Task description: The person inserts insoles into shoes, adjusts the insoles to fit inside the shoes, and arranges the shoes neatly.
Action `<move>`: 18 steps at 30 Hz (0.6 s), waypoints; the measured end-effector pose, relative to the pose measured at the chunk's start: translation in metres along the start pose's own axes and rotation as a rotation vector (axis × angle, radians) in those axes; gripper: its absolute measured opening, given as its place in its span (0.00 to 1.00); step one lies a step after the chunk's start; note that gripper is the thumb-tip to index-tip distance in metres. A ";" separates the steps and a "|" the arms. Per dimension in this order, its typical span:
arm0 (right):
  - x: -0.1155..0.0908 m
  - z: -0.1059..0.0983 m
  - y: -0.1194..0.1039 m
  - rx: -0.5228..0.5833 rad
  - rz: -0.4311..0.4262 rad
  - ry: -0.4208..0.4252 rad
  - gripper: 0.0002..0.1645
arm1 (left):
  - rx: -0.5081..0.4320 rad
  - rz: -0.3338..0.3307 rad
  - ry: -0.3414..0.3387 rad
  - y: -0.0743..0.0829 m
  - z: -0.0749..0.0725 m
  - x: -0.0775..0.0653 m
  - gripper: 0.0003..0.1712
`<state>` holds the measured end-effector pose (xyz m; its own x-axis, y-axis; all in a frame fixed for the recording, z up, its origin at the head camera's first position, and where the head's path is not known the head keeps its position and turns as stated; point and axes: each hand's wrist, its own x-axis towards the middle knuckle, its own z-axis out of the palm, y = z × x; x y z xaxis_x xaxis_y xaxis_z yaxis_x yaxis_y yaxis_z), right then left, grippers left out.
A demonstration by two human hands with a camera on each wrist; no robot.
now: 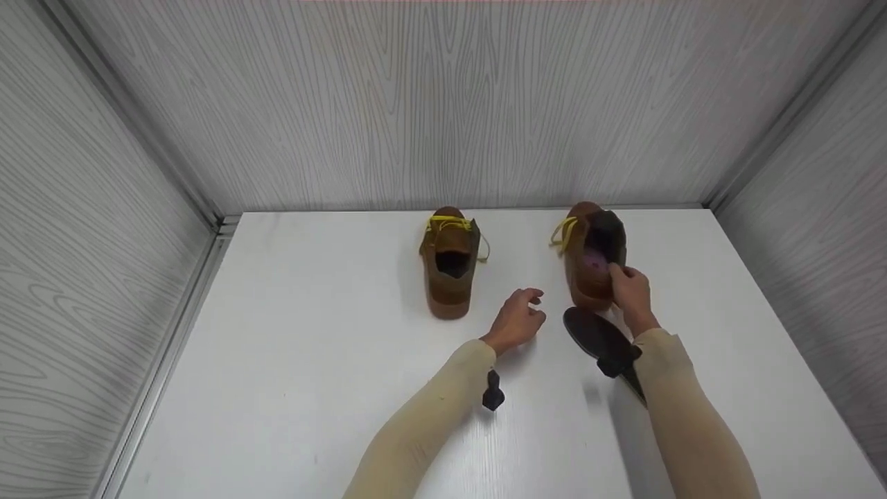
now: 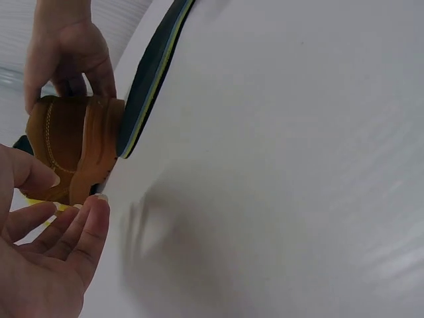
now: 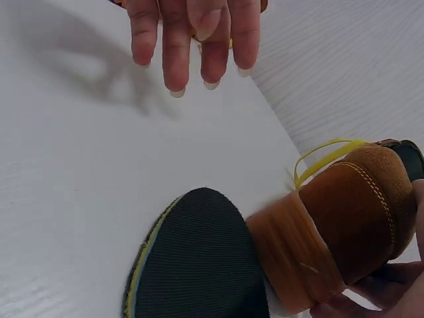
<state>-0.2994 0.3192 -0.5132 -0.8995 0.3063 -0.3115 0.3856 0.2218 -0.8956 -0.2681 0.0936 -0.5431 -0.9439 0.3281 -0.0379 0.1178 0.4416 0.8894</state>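
My right hand (image 1: 632, 294) pinches the collar of a brown leather shoe (image 1: 589, 287) near its heel, thumb at the opening and fingers along the outer side. Yellow laces hang at this shoe's left, and a purplish patch shows inside it. Just behind its heel is a dark insole (image 3: 199, 258) with a yellow edge, its rounded end beside the sole. Over the table between the two shoes, my left hand (image 1: 516, 319) is held with fingers loosely bent and nothing in them. In the left wrist view, the left fingers (image 2: 93, 232) overlap the shoe's heel.
A matching brown shoe (image 1: 449, 291) with yellow laces stands to the left, toe toward the back wall (image 1: 388, 104). Both shoes are near the white table's (image 1: 305, 333) far edge. Grey wood-grain panels rise on both sides. Small black mounts (image 1: 493, 394) sit at the wrists.
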 end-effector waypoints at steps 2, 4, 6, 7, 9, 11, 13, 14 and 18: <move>0.002 -0.001 -0.005 -0.010 0.035 -0.046 0.39 | 0.008 -0.005 0.007 -0.002 -0.001 0.000 0.23; 0.004 -0.002 -0.009 -0.027 0.067 -0.090 0.39 | 0.017 -0.008 0.006 -0.003 -0.002 -0.001 0.23; 0.006 -0.003 -0.013 -0.055 0.090 -0.124 0.39 | 0.023 -0.006 -0.003 -0.004 -0.003 -0.001 0.23; 0.006 -0.004 -0.014 -0.066 0.100 -0.140 0.39 | 0.025 -0.004 -0.009 -0.004 -0.003 -0.002 0.23; 0.007 -0.004 -0.016 -0.077 0.113 -0.170 0.39 | 0.030 0.003 -0.020 -0.004 -0.004 -0.002 0.23; 0.008 -0.004 -0.017 -0.080 0.110 -0.194 0.39 | 0.031 0.005 -0.020 -0.005 -0.006 -0.003 0.23; 0.009 -0.003 -0.017 -0.077 0.096 -0.201 0.38 | 0.024 0.009 -0.013 -0.006 -0.008 -0.003 0.23; 0.009 -0.002 -0.016 -0.084 0.080 -0.194 0.37 | 0.022 0.010 -0.012 -0.007 -0.009 -0.003 0.23; 0.010 0.001 -0.013 -0.119 0.029 -0.126 0.35 | 0.015 0.007 -0.017 -0.012 -0.012 -0.007 0.22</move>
<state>-0.3132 0.3181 -0.5054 -0.9034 0.1976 -0.3805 0.4265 0.3245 -0.8443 -0.2669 0.0764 -0.5478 -0.9376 0.3456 -0.0394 0.1292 0.4513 0.8830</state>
